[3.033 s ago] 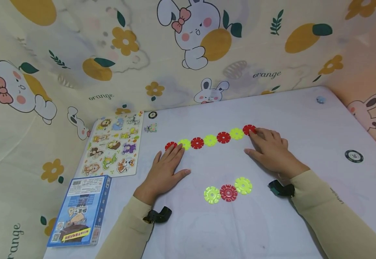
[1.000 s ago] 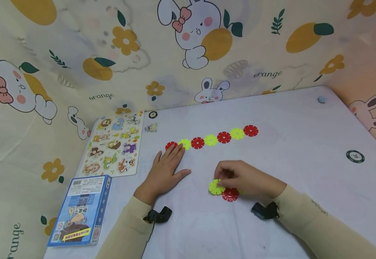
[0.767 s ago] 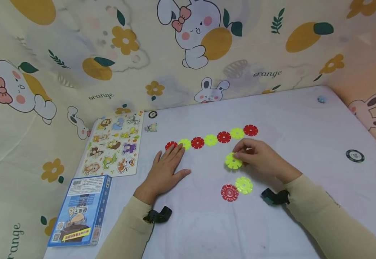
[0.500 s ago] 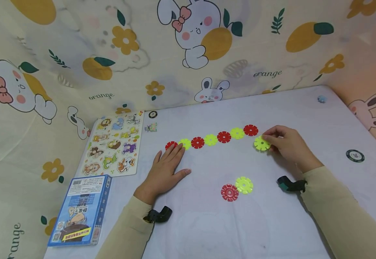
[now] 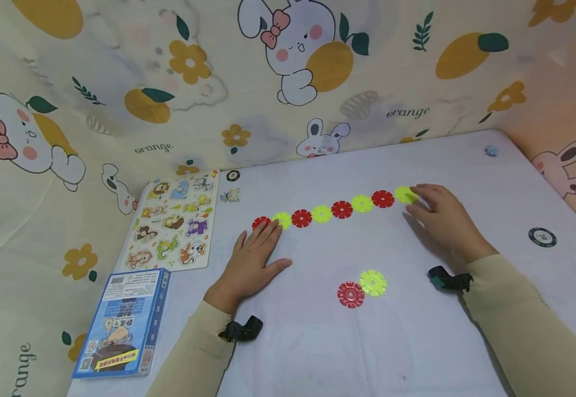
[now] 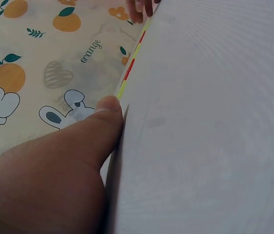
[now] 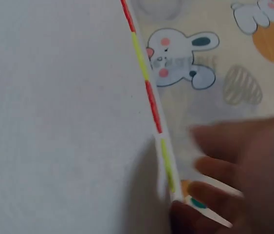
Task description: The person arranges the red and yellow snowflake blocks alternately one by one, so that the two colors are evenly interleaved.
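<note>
Red and yellow-green notched plastic discs lie flat in an alternating row across the white tabletop. My left hand (image 5: 252, 267) rests palm down at the row's left end, fingers straight. Its fingertips cover part of a red disc (image 5: 260, 222) and reach the yellow-green disc (image 5: 282, 220) beside it. At the other end, my right hand (image 5: 449, 223) has loosely bent fingers, with fingertips at the edge of the last yellow-green disc (image 5: 405, 194). The right wrist view shows that disc (image 7: 167, 163) flat on the table. Nearer me lie another red disc (image 5: 350, 294) and a yellow-green disc (image 5: 373, 283).
An animal sticker board (image 5: 172, 220) and a blue box (image 5: 121, 322) are on the left. Behind are a black round chip (image 5: 233, 175) and a small figure (image 5: 230, 195). Another black chip (image 5: 542, 237) and a tiny blue piece (image 5: 491, 150) lie at right. Printed cloth hangs behind.
My right hand took a yellow-green disc from the near group, carried it back and right, and laid it at the row's right end. The left hand stayed still.
</note>
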The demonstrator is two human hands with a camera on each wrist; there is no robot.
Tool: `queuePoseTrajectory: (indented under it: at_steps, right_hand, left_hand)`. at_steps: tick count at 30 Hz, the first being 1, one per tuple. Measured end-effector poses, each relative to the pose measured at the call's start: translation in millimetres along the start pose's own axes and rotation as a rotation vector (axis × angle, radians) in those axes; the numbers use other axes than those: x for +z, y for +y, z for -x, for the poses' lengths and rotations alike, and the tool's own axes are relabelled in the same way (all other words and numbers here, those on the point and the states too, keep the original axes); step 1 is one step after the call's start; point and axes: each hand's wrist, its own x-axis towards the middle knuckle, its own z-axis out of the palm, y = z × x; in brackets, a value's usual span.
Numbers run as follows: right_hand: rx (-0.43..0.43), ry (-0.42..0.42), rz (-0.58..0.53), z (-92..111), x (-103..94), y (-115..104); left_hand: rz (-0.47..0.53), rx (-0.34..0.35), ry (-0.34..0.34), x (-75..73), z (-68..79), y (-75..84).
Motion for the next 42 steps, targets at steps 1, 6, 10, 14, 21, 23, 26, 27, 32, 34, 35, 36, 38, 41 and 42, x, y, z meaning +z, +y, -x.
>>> queuePoseTrajectory:
  at_steps: [1, 6, 10, 14, 21, 23, 26, 27, 32, 34, 35, 36, 38, 41, 42]
  right_hand:
    - [-0.043, -0.015, 0.072, -0.5, 2.0, -0.5]
    - [-0.154, -0.074, 0.296, -0.5, 9.8, 1.0]
    - [-0.17, -0.071, 0.326, 0.5, 12.0, 0.5]
    - [-0.165, -0.056, 0.359, -0.1, 12.5, 0.1]
    - [-0.174, -0.032, 0.387, 0.9, 12.5, 0.1]
    - [-0.183, -0.018, 0.382, 0.5, 13.0, 0.2]
    - [-0.187, -0.012, 0.382, -0.2, 12.8, 0.0]
    - [-0.183, -0.014, 0.383, -0.4, 12.4, 0.0]
    - [-0.169, -0.034, 0.396, 0.6, 10.6, -1.0]
    - [-0.173, -0.031, 0.396, 1.1, 10.6, -1.4]
    - [-0.175, -0.028, 0.395, 1.3, 10.8, -1.6]
    - [-0.176, -0.024, 0.395, 1.5, 11.0, -1.8]
    - [-0.176, -0.017, 0.396, 1.9, 11.5, -2.0]
    - [-0.17, -0.013, 0.394, 2.1, 12.3, -1.8]
    - [-0.169, -0.012, 0.395, 2.1, 12.7, -1.7]
  left_hand:
    - [-0.002, -0.001, 0.0, 0.3, -0.1, -0.1]
    - [0.0, 0.0, -0.001, 0.7, -0.3, -0.5]
    - [0.004, 0.001, -0.003, 0.4, -0.4, -0.3]
    - [0.001, 0.0, -0.004, -0.2, -0.4, 0.2]
    - [0.002, -0.003, 0.001, -1.0, 0.5, 0.5]
    - [0.005, -0.004, -0.001, -1.1, 0.6, 0.3]
    - [0.009, -0.002, -0.001, -1.1, 0.1, 0.0]
    - [0.007, 0.0, 0.0, -1.0, -0.1, -0.1]
    - [0.005, -0.001, -0.003, -0.5, -0.6, -0.4]
    - [0.004, -0.002, -0.005, -0.3, -0.5, -0.3]
    - [0.003, -0.003, -0.006, -0.3, -0.4, -0.3]
    - [-0.001, -0.003, -0.005, -0.3, -0.3, 0.0]
    - [0.001, -0.004, -0.006, 0.2, -0.1, -0.1]
    - [0.0, -0.005, -0.008, 0.5, 0.3, -0.1]
    - [0.001, -0.005, -0.008, 0.7, 0.3, 0.0]
